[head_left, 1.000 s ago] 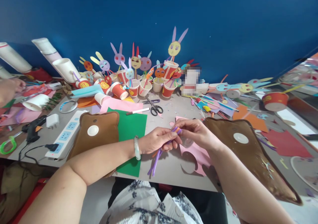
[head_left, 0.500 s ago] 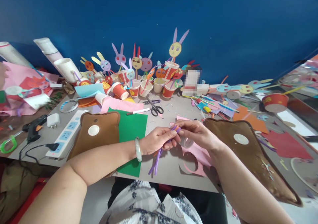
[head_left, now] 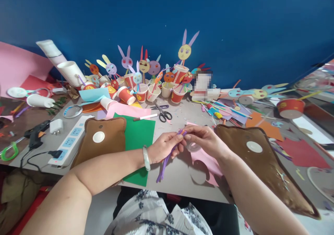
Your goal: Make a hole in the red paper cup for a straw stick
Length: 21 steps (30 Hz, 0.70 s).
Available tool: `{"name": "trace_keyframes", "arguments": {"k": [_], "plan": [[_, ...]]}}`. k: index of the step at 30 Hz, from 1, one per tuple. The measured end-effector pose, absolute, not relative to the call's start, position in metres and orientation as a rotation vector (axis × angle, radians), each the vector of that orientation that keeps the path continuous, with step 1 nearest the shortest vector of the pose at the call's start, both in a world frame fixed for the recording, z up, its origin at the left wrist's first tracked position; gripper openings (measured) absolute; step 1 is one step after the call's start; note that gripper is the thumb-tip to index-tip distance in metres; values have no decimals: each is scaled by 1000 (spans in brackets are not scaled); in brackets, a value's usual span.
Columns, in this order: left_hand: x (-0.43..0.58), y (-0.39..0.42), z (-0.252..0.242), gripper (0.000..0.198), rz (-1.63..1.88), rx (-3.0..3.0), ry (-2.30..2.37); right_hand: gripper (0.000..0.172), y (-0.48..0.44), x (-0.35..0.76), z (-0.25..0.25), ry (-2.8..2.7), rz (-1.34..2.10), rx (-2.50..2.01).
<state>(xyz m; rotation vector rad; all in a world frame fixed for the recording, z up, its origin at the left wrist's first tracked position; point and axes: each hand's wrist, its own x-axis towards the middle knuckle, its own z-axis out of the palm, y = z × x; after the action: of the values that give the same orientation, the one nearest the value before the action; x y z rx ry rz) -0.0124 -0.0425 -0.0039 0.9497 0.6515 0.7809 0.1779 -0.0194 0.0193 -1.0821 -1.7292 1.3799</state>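
Note:
My left hand (head_left: 169,146) is closed around a bundle of thin purple strips (head_left: 165,167), whose lower ends hang apart just above the table. The thumb presses on them near the top. My right hand (head_left: 202,139) pinches the upper end of the same strips, fingertips touching those of the left. Beneath the right hand lies a roll of clear tape (head_left: 193,146), partly covered. Beside it is a pink paper sheet (head_left: 206,162) with a round cut-out. A green paper sheet (head_left: 139,134) lies left of my hands. Scissors (head_left: 165,115) and a pen (head_left: 145,117) rest just beyond.
Paper rabbits in paper cups (head_left: 141,92) line the wall. Brown hot-water bags lie at left (head_left: 104,144) and right (head_left: 257,158). A power strip (head_left: 69,143), a glue gun (head_left: 35,134) and stacked white cups (head_left: 71,73) are at left. Coloured sticks (head_left: 229,111) and an orange sheet (head_left: 263,125) lie right.
The purple strips' lower ends have come closer together, and the orange bit among them no longer shows. At far left, a large pink sheet has moved up and a white cup has shifted.

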Motion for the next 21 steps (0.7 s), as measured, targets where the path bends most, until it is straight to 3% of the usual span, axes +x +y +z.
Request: {"name": "trace_keyframes", "arguments": {"k": [9,21], "plan": [[-15,-43,-2,47,818,1002,639,34,-21,179,26,-1740,1441,-1069],[-13,-43,-1,44,877,1042,676,26,-25,170,22,-1641,1370,-1147]]}}
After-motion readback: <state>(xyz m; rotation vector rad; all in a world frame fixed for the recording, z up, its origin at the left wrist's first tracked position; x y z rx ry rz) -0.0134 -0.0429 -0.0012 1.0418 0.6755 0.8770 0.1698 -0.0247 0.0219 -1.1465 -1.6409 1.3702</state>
